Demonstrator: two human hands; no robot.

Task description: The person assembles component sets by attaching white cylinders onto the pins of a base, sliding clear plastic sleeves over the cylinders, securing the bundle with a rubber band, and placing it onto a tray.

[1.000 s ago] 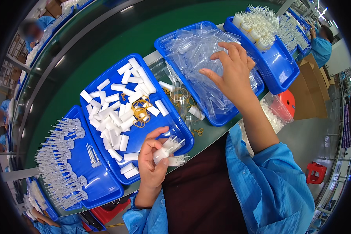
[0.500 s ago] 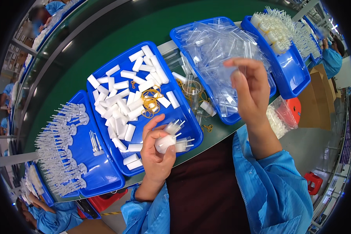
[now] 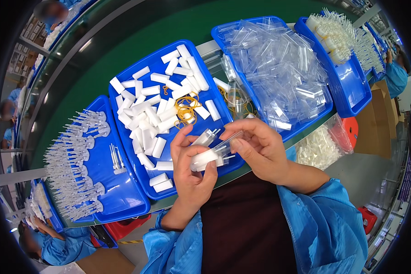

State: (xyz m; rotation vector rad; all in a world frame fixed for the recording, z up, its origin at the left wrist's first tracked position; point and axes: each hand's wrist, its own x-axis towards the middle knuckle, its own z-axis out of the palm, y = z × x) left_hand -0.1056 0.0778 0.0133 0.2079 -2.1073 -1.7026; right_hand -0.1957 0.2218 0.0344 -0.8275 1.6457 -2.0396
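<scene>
My left hand (image 3: 191, 178) is closed around several white cylinders (image 3: 204, 158) in clear sleeves, with thin white rods sticking out of their right ends. Between its thumb and fingertips, my right hand (image 3: 266, 153) pinches a clear plastic sleeve (image 3: 232, 139). The sleeve's lower end meets the bundle; whether a rod or cylinder is inside it I cannot tell. Both hands are above the near right corner of a blue tray (image 3: 213, 127), which holds loose white cylinders (image 3: 146, 116) and yellow rubber bands (image 3: 186, 109).
To the right, another blue tray (image 3: 220, 38) is heaped with clear sleeves (image 3: 278, 68). Stacked blue trays (image 3: 351, 86) with white stemmed parts stand beyond it. On the left, a blue tray (image 3: 118, 196) carries rows of white stemmed parts (image 3: 73, 169). A green belt (image 3: 137, 34) runs behind.
My right hand has come down and left from over the clear-sleeve tray to my left hand, and a clear sleeve now shows in its fingers. My left hand keeps its bundle.
</scene>
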